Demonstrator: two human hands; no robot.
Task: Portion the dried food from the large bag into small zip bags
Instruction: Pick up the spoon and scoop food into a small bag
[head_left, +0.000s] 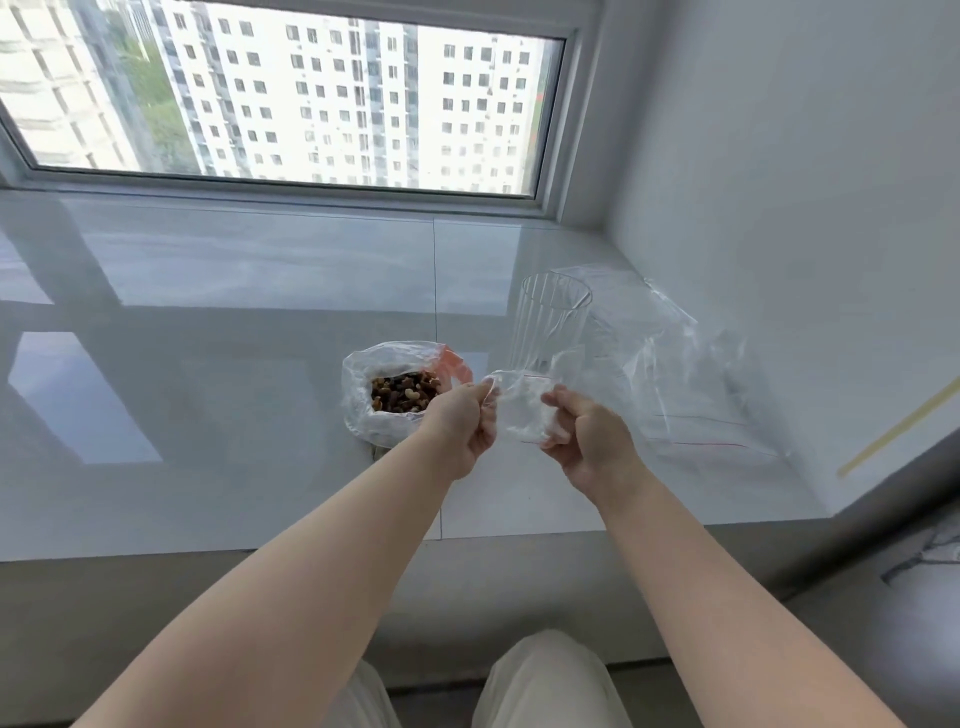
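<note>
A large clear bag (363, 387) with a red-edged mouth stands open on the white sill, holding brown dried fruit and nuts (402, 392). Just right of it, both my hands hold one small clear zip bag (519, 410) with a thin red line at its top. My left hand (462, 421) pinches its left edge and my right hand (587, 436) grips its right edge, above the sill. The small bag looks empty.
A ribbed clear glass (550, 322) stands upright behind the small bag. More clear zip bags (675, 374) lie in a loose pile to the right, near the white wall (805, 208). The glossy sill (208, 338) runs under a window; its front edge is near my knees.
</note>
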